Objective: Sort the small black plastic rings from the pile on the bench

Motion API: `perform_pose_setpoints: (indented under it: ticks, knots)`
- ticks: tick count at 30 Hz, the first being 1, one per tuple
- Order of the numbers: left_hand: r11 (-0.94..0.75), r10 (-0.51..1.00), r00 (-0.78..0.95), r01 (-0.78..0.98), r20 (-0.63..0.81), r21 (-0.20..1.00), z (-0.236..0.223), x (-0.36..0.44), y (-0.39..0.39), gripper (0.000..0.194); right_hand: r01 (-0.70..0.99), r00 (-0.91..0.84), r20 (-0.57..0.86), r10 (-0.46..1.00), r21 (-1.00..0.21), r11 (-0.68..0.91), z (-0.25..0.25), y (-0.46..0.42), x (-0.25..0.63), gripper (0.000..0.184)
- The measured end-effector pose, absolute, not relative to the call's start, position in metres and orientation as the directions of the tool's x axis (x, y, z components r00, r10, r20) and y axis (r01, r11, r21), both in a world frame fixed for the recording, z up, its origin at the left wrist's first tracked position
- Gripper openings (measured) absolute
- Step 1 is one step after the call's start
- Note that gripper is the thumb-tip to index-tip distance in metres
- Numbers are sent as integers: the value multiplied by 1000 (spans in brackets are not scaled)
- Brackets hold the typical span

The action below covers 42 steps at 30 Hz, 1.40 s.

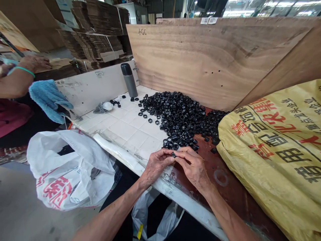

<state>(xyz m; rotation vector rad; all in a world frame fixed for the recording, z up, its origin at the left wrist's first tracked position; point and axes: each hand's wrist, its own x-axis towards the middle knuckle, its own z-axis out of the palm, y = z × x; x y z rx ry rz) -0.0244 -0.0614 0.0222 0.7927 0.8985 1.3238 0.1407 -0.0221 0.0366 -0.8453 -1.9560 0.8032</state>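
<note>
My left hand (157, 164) and my right hand (192, 164) meet over the front edge of the table. Between their fingertips they pinch one small black ring (174, 155), partly covered by the fingers. Just beyond the hands lies a large heap of black rings (177, 112), which look like short plastic collars or nuts. Several rings have spread loose to the left of the heap. Both hands are closed, thumbs and forefingers pressed on the same ring.
A yellow woven sack (273, 157) lies at the right. A dark flask (129, 80) stands by the wooden back board (200, 57). Left of the table hang a white plastic bag (72, 167) and a blue towel (48, 100). Another person's arm (20, 77) is at far left.
</note>
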Motion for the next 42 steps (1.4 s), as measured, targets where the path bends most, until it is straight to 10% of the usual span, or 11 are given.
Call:
perform_pose_setpoints:
  ticks: [22, 34, 42]
  knots:
    - [-129, 991, -70, -227, 116, 965, 14, -24, -61, 22, 384, -384, 355, 852, -778, 497, 33, -21, 140, 12]
    - [-24, 1000, -14, -312, 20, 950, 21, -22, -62, 26, 537, -453, 362, 815, -619, 573, 28, -20, 149, 38]
    - [13, 999, -39, -416, -32, 909, 22, -23, -63, 30, 373, -455, 385, 803, -737, 564, 40, -23, 146, 23]
